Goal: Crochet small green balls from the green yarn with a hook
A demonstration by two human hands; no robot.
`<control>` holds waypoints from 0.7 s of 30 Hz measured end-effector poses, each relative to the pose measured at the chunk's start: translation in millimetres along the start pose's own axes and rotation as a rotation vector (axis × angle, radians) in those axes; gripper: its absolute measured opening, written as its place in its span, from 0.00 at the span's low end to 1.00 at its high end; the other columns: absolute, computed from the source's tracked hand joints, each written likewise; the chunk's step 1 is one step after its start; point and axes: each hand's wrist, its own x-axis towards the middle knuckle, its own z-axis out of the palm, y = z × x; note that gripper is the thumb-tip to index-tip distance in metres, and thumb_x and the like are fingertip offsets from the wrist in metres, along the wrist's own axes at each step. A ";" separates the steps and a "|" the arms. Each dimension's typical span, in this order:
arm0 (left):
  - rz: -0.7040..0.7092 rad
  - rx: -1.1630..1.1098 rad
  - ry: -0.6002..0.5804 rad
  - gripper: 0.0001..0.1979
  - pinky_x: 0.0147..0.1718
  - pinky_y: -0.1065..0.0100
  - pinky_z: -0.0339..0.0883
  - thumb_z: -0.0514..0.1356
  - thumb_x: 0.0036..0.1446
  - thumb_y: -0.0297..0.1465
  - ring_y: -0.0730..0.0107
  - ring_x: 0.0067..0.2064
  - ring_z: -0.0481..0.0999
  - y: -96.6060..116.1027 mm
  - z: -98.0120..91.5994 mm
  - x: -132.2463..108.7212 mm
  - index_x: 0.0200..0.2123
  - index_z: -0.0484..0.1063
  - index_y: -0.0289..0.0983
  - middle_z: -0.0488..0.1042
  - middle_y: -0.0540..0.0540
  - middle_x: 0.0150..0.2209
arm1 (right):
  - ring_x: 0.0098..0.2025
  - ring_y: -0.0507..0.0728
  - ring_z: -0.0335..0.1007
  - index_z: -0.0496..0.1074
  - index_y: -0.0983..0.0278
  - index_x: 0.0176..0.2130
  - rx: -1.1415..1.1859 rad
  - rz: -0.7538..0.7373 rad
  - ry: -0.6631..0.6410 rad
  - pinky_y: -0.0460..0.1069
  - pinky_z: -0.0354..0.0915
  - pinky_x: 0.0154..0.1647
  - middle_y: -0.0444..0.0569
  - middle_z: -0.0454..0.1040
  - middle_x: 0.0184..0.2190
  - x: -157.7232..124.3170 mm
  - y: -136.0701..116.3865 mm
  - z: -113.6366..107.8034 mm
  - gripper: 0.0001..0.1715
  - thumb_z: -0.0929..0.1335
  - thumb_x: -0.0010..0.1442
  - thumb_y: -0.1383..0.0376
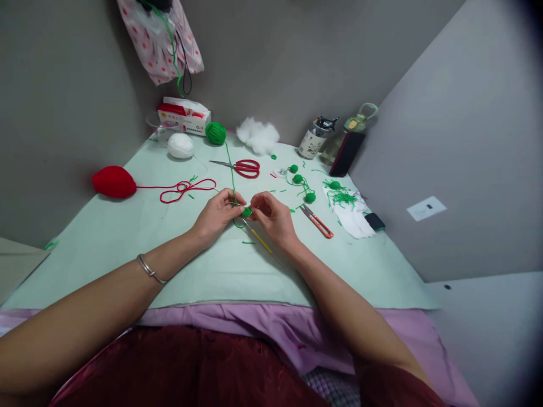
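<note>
Between my two hands is a small green yarn piece (246, 212). My left hand (219, 213) pinches its left side, with green yarn running over the fingers from the green ball (216, 133) at the back. My right hand (271, 215) is closed at the piece's right side, its fingertips pressed together; anything thin between them is too small to tell. A yellow-handled hook (262, 241) lies slanted on the table just below the hands. Red-handled scissors (247, 168) lie beyond them, and orange snips (318, 221) lie to the right.
On the table (199, 282) are a red yarn ball (114, 181), a white ball (180, 146), white stuffing (257, 135) and several small green balls (310, 197). A tissue box (185, 117), pen cup (313, 141), bottle (335, 148) and phone (347, 154) stand at the back.
</note>
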 end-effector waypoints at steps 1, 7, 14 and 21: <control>-0.004 -0.006 -0.003 0.13 0.40 0.65 0.66 0.71 0.47 0.31 0.69 0.36 0.74 0.1 0.7 -0.1 0.36 0.72 0.38 0.75 0.52 0.34 | 0.33 0.54 0.76 0.66 0.58 0.39 0.004 -0.004 0.006 0.50 0.72 0.38 0.43 0.75 0.35 0.3 1.4 -0.2 0.05 0.66 0.60 0.63; -0.063 -0.028 -0.038 0.12 0.41 0.65 0.65 0.69 0.49 0.29 0.68 0.37 0.75 -2.1 2.7 -0.3 0.37 0.73 0.37 0.77 0.51 0.34 | 0.32 0.55 0.75 0.67 0.57 0.38 -0.014 -0.004 0.026 0.52 0.72 0.38 0.43 0.75 0.32 0.6 3.8 -2.1 0.07 0.69 0.59 0.62; -0.095 -0.097 -0.056 0.09 0.42 0.64 0.67 0.68 0.51 0.32 0.67 0.38 0.76 0.1 4.6 -1.3 0.36 0.73 0.37 0.76 0.50 0.34 | 0.32 0.54 0.74 0.66 0.58 0.37 -0.051 -0.017 0.033 0.51 0.69 0.37 0.43 0.76 0.32 -0.9 -3.3 -2.4 0.06 0.69 0.59 0.62; -0.102 -0.134 -0.060 0.16 0.42 0.65 0.67 0.74 0.46 0.33 0.68 0.38 0.76 -1.8 2.6 0.0 0.36 0.75 0.36 0.77 0.50 0.33 | 0.33 0.54 0.73 0.65 0.58 0.36 -0.107 -0.044 0.010 0.50 0.68 0.37 0.43 0.75 0.32 -1.8 -9.2 -1.1 0.05 0.67 0.59 0.62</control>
